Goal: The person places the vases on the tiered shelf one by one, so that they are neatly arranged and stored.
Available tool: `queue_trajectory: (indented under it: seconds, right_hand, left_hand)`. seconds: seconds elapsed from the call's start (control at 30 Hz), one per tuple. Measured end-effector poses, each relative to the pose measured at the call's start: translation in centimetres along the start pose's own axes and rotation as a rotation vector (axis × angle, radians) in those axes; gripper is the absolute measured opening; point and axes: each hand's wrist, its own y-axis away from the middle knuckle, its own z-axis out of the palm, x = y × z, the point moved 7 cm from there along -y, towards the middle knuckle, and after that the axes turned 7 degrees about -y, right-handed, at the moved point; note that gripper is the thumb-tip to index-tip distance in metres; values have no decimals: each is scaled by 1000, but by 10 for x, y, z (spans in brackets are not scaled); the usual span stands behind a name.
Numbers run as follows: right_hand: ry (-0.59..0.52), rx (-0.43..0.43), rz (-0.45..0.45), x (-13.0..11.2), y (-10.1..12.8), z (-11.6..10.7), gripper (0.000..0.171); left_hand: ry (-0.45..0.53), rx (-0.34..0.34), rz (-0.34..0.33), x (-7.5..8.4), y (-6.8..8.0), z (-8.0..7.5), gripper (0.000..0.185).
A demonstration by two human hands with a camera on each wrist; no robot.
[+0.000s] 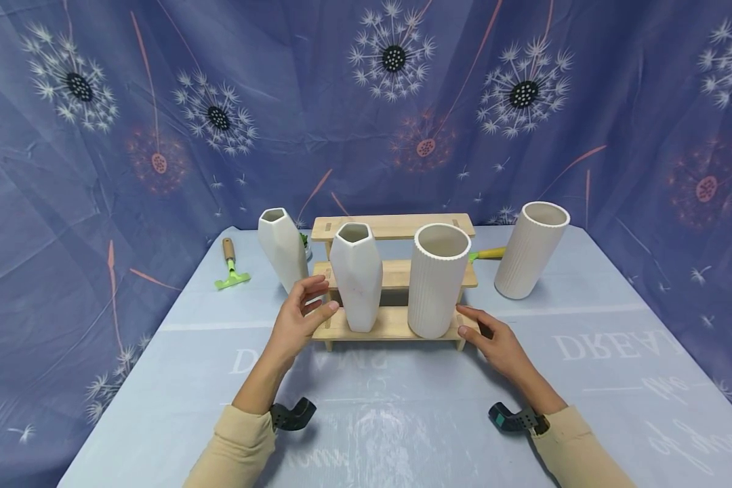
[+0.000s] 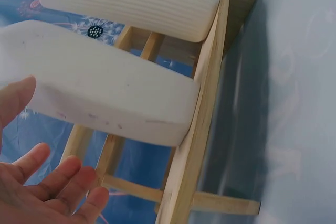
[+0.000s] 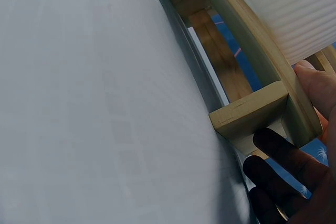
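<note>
Head view: three-tier wooden step rack [image 1: 396, 324] mid-table on pale blue cloth [image 1: 402, 407]. Faceted white vase [image 1: 356, 276] and ribbed white cylinder vase [image 1: 436, 280] upright on lowest step. Left hand [image 1: 300, 320] at rack's left end, fingers loosely spread beside faceted vase, gripping nothing. Right hand [image 1: 495, 342] at right end, thumb on the step edge, fingers relaxed. Second faceted vase [image 1: 282, 247], second ribbed vase [image 1: 530, 249], green hand rake [image 1: 230, 266] further back.

Left wrist view: fingers [image 2: 50, 182] apart, just short of faceted vase [image 2: 105, 90].

Right wrist view: thumb [image 3: 320, 85] on rack slat [image 3: 262, 59]; fingers below, uncurled.
</note>
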Motion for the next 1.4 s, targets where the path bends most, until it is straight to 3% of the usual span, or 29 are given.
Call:
queue_trajectory:
  seconds: [0.43, 0.73, 1.2, 1.4]
  right_hand:
    - [-25, -2, -13, 1, -1, 0, 49]
    - [-21, 1, -22, 2, -2, 1, 48]
    - [-35, 4, -11, 1, 0, 0, 48]
    - [-16, 7, 2, 2, 0, 0, 49]
  left_hand:
    - [14, 168, -9, -9, -2, -23, 42]
    - [9, 299, -30, -16, -5, -36, 42]
    - [56, 394, -55, -21, -14, -53, 51]
    - [29, 414, -97, -26, -18, -59, 55]
